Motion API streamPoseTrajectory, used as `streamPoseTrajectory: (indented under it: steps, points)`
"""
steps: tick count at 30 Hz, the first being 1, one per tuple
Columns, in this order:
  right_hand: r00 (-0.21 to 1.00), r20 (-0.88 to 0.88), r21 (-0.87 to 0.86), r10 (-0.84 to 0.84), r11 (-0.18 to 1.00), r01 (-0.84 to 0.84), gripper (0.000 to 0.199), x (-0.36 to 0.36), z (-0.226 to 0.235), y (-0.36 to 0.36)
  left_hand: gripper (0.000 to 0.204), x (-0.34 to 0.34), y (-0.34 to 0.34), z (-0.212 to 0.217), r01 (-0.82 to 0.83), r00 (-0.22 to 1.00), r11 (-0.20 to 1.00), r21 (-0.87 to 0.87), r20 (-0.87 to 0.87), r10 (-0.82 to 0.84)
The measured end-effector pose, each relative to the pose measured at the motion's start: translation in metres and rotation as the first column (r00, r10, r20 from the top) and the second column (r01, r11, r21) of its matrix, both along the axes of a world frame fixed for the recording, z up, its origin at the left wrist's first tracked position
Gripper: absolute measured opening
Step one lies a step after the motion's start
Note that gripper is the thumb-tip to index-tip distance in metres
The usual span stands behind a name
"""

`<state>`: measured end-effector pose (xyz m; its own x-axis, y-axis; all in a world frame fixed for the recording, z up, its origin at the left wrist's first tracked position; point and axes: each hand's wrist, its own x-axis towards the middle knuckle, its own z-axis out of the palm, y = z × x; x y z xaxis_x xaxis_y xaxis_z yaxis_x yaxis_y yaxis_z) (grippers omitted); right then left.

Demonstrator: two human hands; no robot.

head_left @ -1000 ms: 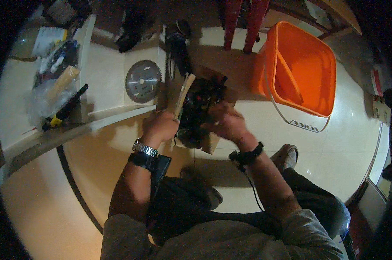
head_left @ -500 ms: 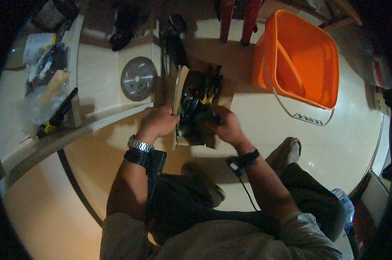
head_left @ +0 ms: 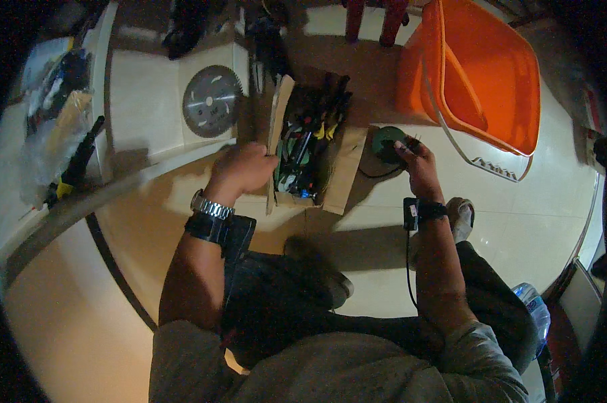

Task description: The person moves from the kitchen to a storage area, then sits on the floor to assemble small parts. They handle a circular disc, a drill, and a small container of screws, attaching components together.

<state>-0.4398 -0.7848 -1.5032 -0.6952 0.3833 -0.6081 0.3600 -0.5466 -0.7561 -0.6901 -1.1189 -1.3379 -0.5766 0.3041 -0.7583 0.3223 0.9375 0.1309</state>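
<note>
A: Pose of hands?

B: Keeping left hand (head_left: 245,171) curled on upright left flap (head_left: 281,114) of cardboard box (head_left: 346,171). Pinching round, dark green piece (head_left: 384,143) by its near edge with right hand (head_left: 419,168), thumb against fingers, just right of box. Unable to tell whether touching floor (head_left: 505,228). Wearing metal-banded watch (head_left: 211,205) on left wrist, black strap (head_left: 432,211) with wire on right.

A: Surface and room?

B: Working over pale, glossy tile in dim light. Heaped inside box: black items, some yellow parts. To the left, pale shelf unit (head_left: 146,87) with toothed circular blade (head_left: 211,101) against upright panel. Beyond, to the right, orange bucket (head_left: 498,74), handle hanging down.

A: Changed since half a second ago?

B: Shifted right hand from blur over box to well right of opening, now with green piece clear of box. Left grip on flap unchanged.
</note>
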Motion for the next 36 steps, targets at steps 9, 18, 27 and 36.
streamPoseTrajectory:
  steps: [9,18,27,36]
  points:
    - [0.995,0.049,0.318,-0.086,0.946,0.066,0.051,-0.027,-0.015,-0.021,0.050,0.007,-0.001,0.000,0.076,0.997,0.996,0.036,-0.006,-0.076]
    - [0.990,-0.136,0.730,-0.028,0.673,0.119,0.019,-0.026,0.003,-0.083,0.048,0.009,0.014,0.007,0.106,0.987,0.982,0.155,0.106,-0.124]
    - [0.970,-0.009,0.236,0.244,0.943,-0.235,0.046,-0.046,0.018,-0.206,0.051,0.006,0.023,-0.003,0.099,0.988,0.986,0.134,0.104,-0.114]
    - [0.966,0.040,-0.167,0.255,0.955,-0.245,0.044,-0.086,0.048,-0.177,0.051,0.002,0.027,0.007,-0.094,0.974,0.993,0.070,0.214,0.077]
